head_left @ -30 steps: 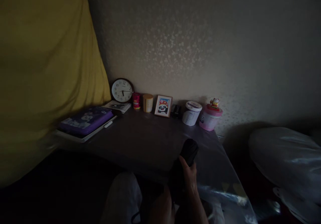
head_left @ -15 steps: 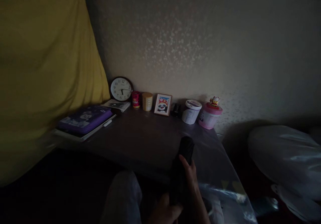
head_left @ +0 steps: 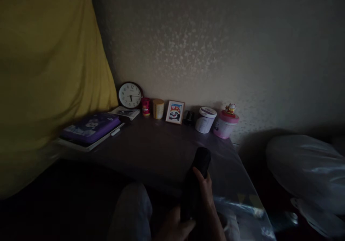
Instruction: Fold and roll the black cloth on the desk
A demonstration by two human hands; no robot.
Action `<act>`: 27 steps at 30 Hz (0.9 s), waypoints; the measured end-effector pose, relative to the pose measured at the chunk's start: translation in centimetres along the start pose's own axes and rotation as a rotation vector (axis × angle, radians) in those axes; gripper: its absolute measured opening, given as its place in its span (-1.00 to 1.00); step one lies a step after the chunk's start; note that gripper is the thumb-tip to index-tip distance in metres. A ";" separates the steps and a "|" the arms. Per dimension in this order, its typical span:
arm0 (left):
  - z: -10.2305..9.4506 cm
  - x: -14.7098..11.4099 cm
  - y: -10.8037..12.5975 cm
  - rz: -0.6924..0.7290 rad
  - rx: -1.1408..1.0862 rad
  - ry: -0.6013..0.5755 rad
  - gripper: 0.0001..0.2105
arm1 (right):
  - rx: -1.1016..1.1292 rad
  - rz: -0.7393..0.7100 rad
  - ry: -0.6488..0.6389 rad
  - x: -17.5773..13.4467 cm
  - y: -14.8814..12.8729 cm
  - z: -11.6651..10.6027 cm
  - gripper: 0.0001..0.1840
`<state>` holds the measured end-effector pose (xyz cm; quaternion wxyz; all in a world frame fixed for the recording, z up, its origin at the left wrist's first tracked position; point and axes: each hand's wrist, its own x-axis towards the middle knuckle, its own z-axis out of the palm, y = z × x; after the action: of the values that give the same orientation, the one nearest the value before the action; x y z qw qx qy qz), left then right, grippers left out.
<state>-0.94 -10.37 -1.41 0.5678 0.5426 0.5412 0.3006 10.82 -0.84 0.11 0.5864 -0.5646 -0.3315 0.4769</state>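
- The right hand point(head_left: 206, 187) wraps around a long black cylinder point(head_left: 193, 190) near its upper end, thumb across the near side.
- The left hand point(head_left: 178, 227) grasps the cylinder's lower end; that part is so dark that the exact finger placement is hard to make out.
- The black cylinder stands tilted between the two hands, its top leaning toward the right, in front of the near right part of the table point(head_left: 151, 147).
- The person's left knee point(head_left: 133, 205) shows beside the left hand, at the table's near edge.
- Along the wall, from left to right, are a round clock point(head_left: 130, 95), a red can point(head_left: 146, 107), a yellow-lidded canister point(head_left: 158, 110), a framed panda picture point(head_left: 175, 112), a small black item point(head_left: 189, 118), a white tub point(head_left: 205, 122) and a pink tub point(head_left: 224, 126) topped by a figurine point(head_left: 230, 108).
- A purple case point(head_left: 91, 127) lies at the table's left, near a yellow cloth point(head_left: 51, 72).
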 end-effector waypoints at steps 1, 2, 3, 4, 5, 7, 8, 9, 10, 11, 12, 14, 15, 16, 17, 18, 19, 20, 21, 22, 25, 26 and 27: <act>-0.2 -0.2 0.2 0.010 -0.109 -0.082 -0.73 | 0.035 0.022 -0.015 0.0 0.0 0.0 -0.32; -0.3 -0.3 0.3 0.012 -0.199 -0.144 -0.74 | 0.065 0.044 -0.033 0.0 0.0 -0.1 -0.32; -0.2 -0.3 0.4 0.001 -0.252 -0.176 -0.74 | 0.089 0.062 -0.048 0.0 -0.1 -0.1 -0.32; -0.1 -0.3 0.5 -0.027 -0.270 -0.180 -0.74 | 0.100 0.075 -0.064 0.0 -0.1 -0.1 -0.32; 0.2 -0.2 0.5 -0.052 -0.267 -0.163 -0.75 | 0.097 0.076 -0.082 0.0 -0.1 -0.1 -0.32; 0.7 0.0 0.6 -0.107 -0.200 -0.079 -0.78 | 0.062 0.056 -0.102 0.0 -0.1 -0.1 -0.31; 1.0 0.1 0.6 -0.109 -0.140 -0.036 -0.77 | 0.037 0.038 -0.098 0.0 -0.2 -0.1 -0.32; 1.2 0.2 0.6 -0.092 -0.066 0.012 -0.74 | 0.012 0.018 -0.087 0.0 -0.2 0.0 -0.32; 1.3 0.3 0.5 -0.066 0.021 0.070 -0.69 | -0.011 0.000 -0.070 -0.1 -0.3 0.0 -0.32; 1.4 0.3 0.4 -0.042 0.125 0.127 -0.63 | -0.033 -0.016 -0.048 -0.2 -0.4 0.2 -0.32; 1.4 0.4 0.2 -0.031 0.232 0.174 -0.58 | -0.052 -0.027 -0.029 -0.3 -0.5 0.3 -0.31; 1.3 0.5 -0.3 -0.061 0.410 0.215 -0.50 | -0.080 -0.045 0.008 -0.5 -0.8 0.5 -0.31; 1.3 0.6 -0.5 -0.091 0.475 0.214 -0.47 | -0.088 -0.047 0.028 -0.6 -0.9 0.6 -0.31; 1.2 0.6 -0.7 -0.109 0.513 0.213 -0.45 | -0.089 -0.042 0.045 -0.7 -1.0 0.6 -0.31; 1.0 0.6 -0.7 -0.109 0.519 0.219 -0.44 | -0.077 -0.033 0.056 -0.7 -1.0 0.6 -0.30; 0.9 0.5 -0.7 -0.089 0.488 0.220 -0.45 | -0.053 -0.022 0.055 -0.7 -1.0 0.5 -0.30; 0.6 0.4 -0.6 -0.059 0.419 0.204 -0.49 | -0.016 -0.010 0.042 -0.6 -0.9 0.5 -0.29; 0.4 0.2 -0.4 -0.033 0.313 0.168 -0.54 | 0.026 -0.001 0.019 -0.5 -0.7 0.4 -0.28; 0.2 0.0 -0.2 -0.012 0.182 0.104 -0.60 | 0.064 0.008 -0.004 -0.4 -0.6 0.2 -0.27; -0.1 -0.1 0.1 -0.007 0.040 0.017 -0.65 | 0.088 0.018 -0.020 -0.2 -0.4 0.1 -0.27; -0.2 -0.5 0.7 -0.043 -0.231 -0.150 -0.72 | 0.092 0.033 -0.050 0.1 0.1 -0.2 -0.28; -0.1 -0.5 0.8 -0.063 -0.241 -0.146 -0.73 | 0.084 0.033 -0.061 0.2 0.2 -0.2 -0.29; 0.1 -0.4 0.7 -0.090 -0.212 -0.123 -0.75 | 0.075 0.031 -0.068 0.2 0.2 -0.2 -0.29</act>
<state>-0.72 -10.64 -0.62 0.6669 0.4720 0.4944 0.2967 11.06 -0.77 -0.12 0.5880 -0.5308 -0.3246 0.5169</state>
